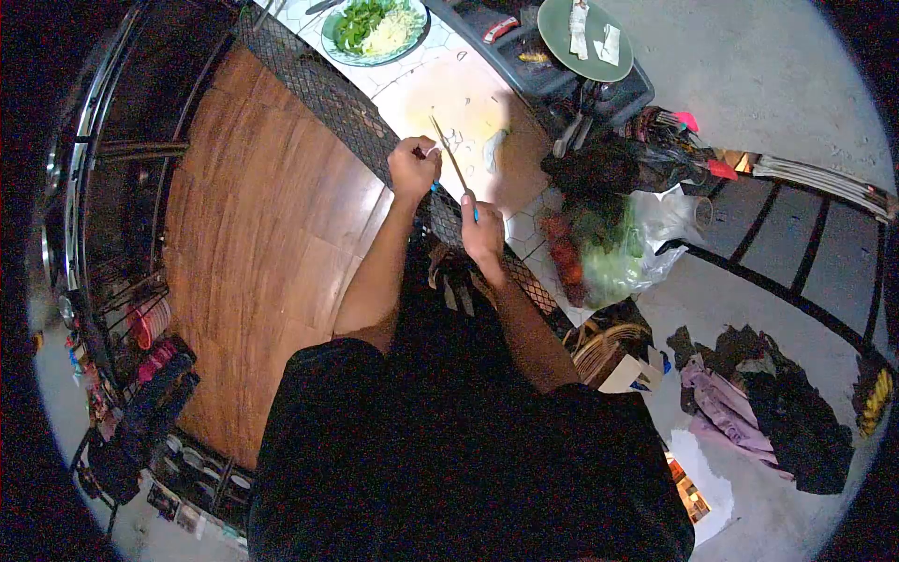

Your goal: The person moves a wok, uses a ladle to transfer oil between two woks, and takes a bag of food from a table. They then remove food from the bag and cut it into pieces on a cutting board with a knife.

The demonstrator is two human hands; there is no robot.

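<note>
My right hand (483,229) is closed round the handle of a knife (453,157), whose long blade points up and to the left over the pale cutting board (421,103). Just left of the blade, my left hand (414,169) is curled with its fingertips together. A small whitish thing shows at those fingertips, too small to name. Thin scraps lie on the board near the blade, and a greyish piece (493,150) lies to their right. Beyond the board stands a patterned plate (342,53) bearing chopped greens (361,25) and a pale shredded heap (393,35).
A green plate (559,30) with white strips sits over a dark tray (524,80) at the upper right. Beside the counter, a clear plastic bag (646,248) holds green vegetables. A woven basket (604,348) is near my right arm. Wooden flooring (272,206) spreads on the left.
</note>
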